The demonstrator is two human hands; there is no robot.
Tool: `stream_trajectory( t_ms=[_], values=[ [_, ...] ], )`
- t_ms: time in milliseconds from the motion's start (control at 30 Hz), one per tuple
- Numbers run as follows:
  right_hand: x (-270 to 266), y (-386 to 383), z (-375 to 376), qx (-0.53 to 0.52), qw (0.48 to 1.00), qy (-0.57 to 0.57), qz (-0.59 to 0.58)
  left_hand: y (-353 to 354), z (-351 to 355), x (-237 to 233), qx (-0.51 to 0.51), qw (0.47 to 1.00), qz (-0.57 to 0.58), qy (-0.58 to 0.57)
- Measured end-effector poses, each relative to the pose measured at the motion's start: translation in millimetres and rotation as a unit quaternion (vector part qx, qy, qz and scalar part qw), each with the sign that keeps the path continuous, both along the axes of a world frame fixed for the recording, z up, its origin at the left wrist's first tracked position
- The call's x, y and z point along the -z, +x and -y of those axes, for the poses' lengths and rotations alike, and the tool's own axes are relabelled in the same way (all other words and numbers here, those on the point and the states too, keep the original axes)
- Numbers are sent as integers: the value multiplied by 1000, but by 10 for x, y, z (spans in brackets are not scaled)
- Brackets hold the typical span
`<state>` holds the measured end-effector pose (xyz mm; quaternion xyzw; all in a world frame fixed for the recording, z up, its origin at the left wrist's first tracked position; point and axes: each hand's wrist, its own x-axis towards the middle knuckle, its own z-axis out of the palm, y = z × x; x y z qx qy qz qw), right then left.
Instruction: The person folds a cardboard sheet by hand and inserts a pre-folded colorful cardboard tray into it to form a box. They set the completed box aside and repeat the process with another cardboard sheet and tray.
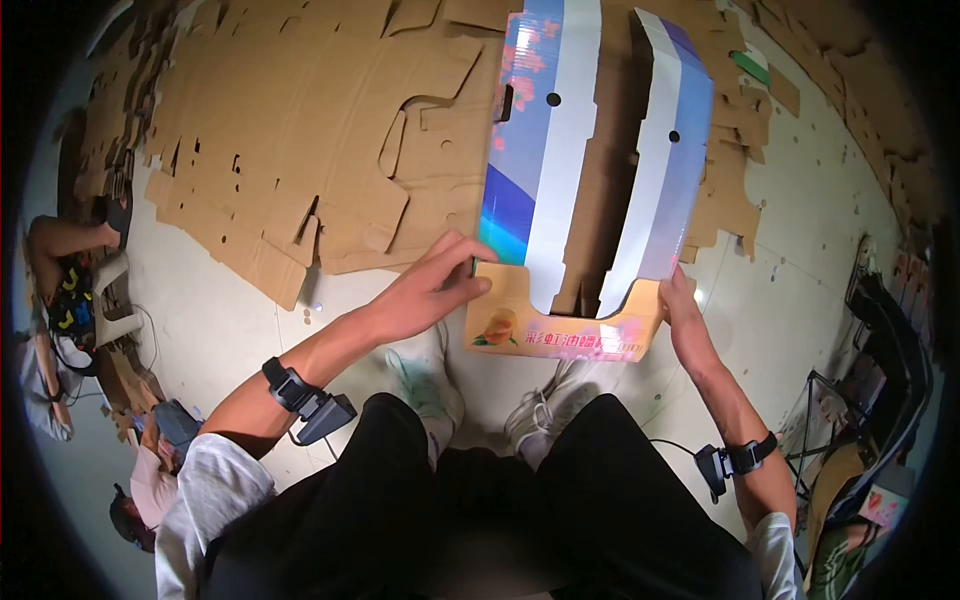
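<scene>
A printed cardboard fruit box [510, 215] lies before me, blue and purple with pink blossoms. White strips run along its two long top flaps, and brown board shows through the gap between them. Its near end panel [560, 335] is orange, with a peach picture and Chinese lettering. At the near left corner my left hand [435, 285] grips the box, thumb on the orange panel and fingers at the side edge. My right hand [680, 305] is closed around the near right corner, its fingers partly hidden behind the board.
Flat brown cardboard sheets [300, 130] are spread over the tiled floor [790, 230] ahead and to the left. More cardboard [875, 95] lies at the far right. Other people sit at the left edge, one in a pink top [150, 485]. A black stand [815, 410] and cables are on the right.
</scene>
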<state>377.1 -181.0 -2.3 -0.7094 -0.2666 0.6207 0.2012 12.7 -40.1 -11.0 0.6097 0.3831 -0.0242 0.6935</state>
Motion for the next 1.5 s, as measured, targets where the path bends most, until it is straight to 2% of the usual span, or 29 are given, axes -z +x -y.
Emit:
stream_trajectory(
  t_ms=[67,267,367,467,533,567,633,667,733,767,833,867,933,1000,1100,1133,1300,1500],
  values=[
    [36,38,-39,-19,1000,-10,2,-13,47,65,0,1000,0,19],
    [-49,-80,-150,-59,996,-8,60,29,71,136,-103,993,57,-15],
    [-71,-96,-174,-108,991,-17,82,33,22,233,-71,993,51,76],
    [-211,-52,-340,-175,977,-35,113,126,0,153,-114,973,12,201],
    [-267,-12,-489,-215,967,-30,132,217,-48,-56,-55,909,-7,414],
    [-264,-35,-529,-208,953,52,212,279,-93,-146,2,879,3,477],
    [-243,-126,-615,-185,889,210,363,432,-211,-291,126,815,49,563],
    [-280,-144,-680,-254,831,277,410,521,-257,-308,199,785,85,581],
    [-389,-167,-819,-385,676,397,487,677,-253,-152,232,808,121,527],
    [-395,-214,-821,-417,680,411,441,742,-250,-71,248,819,139,499],
    [-361,-320,-773,-476,683,434,345,814,-267,-38,233,803,171,521],
    [-292,-336,-717,-524,677,408,319,824,-274,-22,239,804,174,516],
    [-194,-326,-657,-530,649,438,326,834,-276,-12,243,800,188,516],
    [-138,-353,-652,-511,633,488,316,780,-224,-27,241,791,207,523],
    [-126,-438,-704,-510,644,509,257,703,-176,-22,298,768,187,536],
    [-71,-491,-717,-473,646,542,257,682,-166,32,303,763,181,542],
    [115,-508,-795,-455,665,534,256,732,-156,236,349,722,139,581],
    [97,-490,-789,-436,678,540,242,764,-134,236,351,692,174,607]
  ],
)
